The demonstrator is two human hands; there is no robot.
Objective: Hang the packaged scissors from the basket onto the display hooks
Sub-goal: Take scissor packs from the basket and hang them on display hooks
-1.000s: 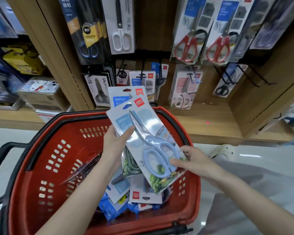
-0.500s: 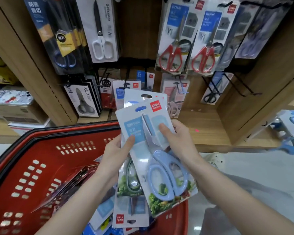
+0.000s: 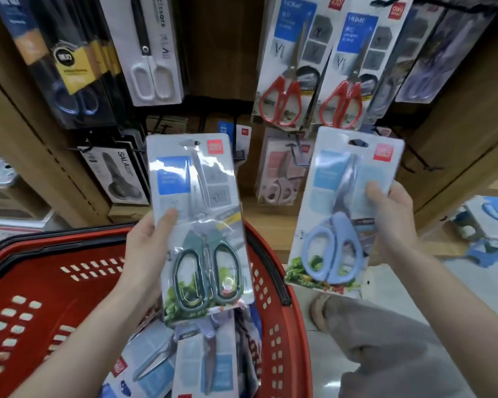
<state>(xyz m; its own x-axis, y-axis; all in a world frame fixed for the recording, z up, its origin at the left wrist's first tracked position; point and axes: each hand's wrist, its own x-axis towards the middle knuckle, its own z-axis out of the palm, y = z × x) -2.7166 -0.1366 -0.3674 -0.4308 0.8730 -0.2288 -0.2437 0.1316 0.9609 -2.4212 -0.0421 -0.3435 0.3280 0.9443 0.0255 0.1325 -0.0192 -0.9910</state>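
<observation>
The left hand (image 3: pixel 144 254) pinches the green-handled scissors pack (image 3: pixel 202 225) by its left edge, thumb on the front, above the red basket (image 3: pixel 288 340). The right hand (image 3: pixel 391 219) grips the blue-handled scissors pack (image 3: pixel 339 214) by its right edge. Half a second ago the packs were stacked together — now they are held apart, side by side.

red basket (image 3: pixel 285 334), dark green scissors (image 3: pixel 207 271), light blue scissors (image 3: pixel 332 248).

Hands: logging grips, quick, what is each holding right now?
Left hand: grips the green scissors pack.
Right hand: grips the blue scissors pack.
</observation>
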